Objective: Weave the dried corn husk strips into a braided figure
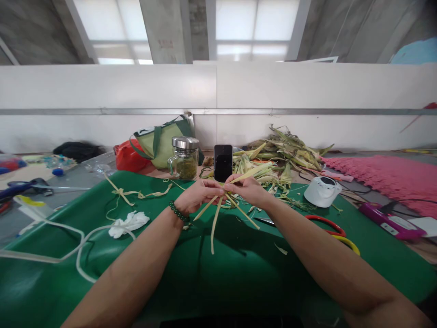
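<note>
Both my hands meet over the middle of a green mat [239, 282], pinching pale yellow corn husk strips [215, 225]. My left hand [201, 197], with a dark green bead bracelet [176, 211] at the wrist, is closed on them from the left. From the right, my right hand [249, 190] pinches the same bundle with thumb and finger. Several strip ends fan out below the fingers, and a broader strip points up to the right. Where the strips cross is partly hidden by my fingertips. Scissors [326, 223] with red and yellow handles lie partly under my right forearm.
A phone [223, 162] stands upright behind my hands, beside a lidded glass mug [186, 159]. Corn husks [290, 148] are heaped at the back right. A white device [322, 191], a purple power strip [392, 221], crumpled tissue [128, 224] and a white cable [80, 250] lie around.
</note>
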A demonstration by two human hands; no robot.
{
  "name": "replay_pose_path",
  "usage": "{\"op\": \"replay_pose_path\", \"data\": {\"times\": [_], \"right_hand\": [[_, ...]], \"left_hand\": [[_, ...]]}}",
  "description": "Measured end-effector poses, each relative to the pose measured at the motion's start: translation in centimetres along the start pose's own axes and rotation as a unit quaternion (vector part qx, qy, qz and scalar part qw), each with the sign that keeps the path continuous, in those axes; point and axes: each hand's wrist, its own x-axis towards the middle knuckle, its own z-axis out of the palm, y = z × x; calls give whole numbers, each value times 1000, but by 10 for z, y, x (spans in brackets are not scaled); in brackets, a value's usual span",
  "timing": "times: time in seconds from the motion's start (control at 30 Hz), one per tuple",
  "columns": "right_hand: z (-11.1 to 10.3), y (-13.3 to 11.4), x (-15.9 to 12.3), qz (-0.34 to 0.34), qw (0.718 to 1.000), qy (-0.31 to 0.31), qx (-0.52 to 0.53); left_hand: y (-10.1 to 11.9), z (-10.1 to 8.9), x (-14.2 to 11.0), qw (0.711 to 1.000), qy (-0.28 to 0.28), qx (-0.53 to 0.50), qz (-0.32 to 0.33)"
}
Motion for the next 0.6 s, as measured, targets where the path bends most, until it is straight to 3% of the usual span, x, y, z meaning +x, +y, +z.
{"op": "replay_pose_path", "data": {"times": [0.13, 0.33, 0.43, 0.6], "right_hand": [[0, 1, 2, -4, 999, -6, 44], [-3, 5, 7, 14, 997, 51, 51], [-5, 5, 7, -1, 996, 72, 53], [-4, 0, 4, -29, 998, 48, 34]], "left_hand": [[0, 1, 0, 1000, -7, -15, -1], [-2, 2, 2, 994, 24, 35, 98], [-4, 1, 3, 991, 40, 60, 117], [-5, 0, 3, 986, 63, 73, 137]]}}
